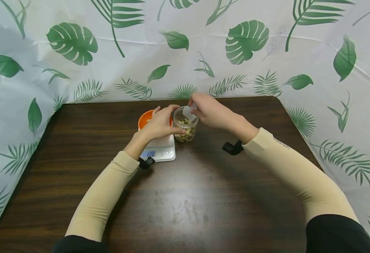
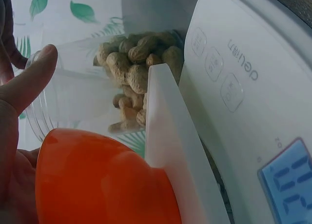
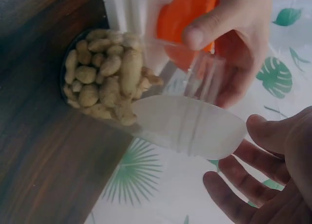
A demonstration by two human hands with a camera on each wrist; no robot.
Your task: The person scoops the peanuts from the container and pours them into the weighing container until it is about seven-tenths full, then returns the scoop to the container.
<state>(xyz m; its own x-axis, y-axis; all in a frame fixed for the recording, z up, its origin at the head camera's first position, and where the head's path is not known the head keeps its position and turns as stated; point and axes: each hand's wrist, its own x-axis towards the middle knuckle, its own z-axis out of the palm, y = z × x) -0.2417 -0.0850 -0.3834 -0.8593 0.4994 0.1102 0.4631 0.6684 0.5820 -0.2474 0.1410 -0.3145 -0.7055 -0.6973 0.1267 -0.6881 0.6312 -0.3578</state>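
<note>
A clear plastic jar partly filled with unshelled peanuts stands upright beside a white kitchen scale. My left hand grips the jar near its rim, thumb on the near side. Between thumb and fingers, my right hand pinches a translucent white plastic scoop, which dips into the jar's mouth toward the peanuts. An orange bowl sits on the scale's white platform, partly hidden under my left forearm and hand. Something pale shows inside the bowl.
The scale's lit display shows digits that look like 220. All of this stands near the back edge of a dark wooden table. A white leaf-print sheet hangs behind and at both sides.
</note>
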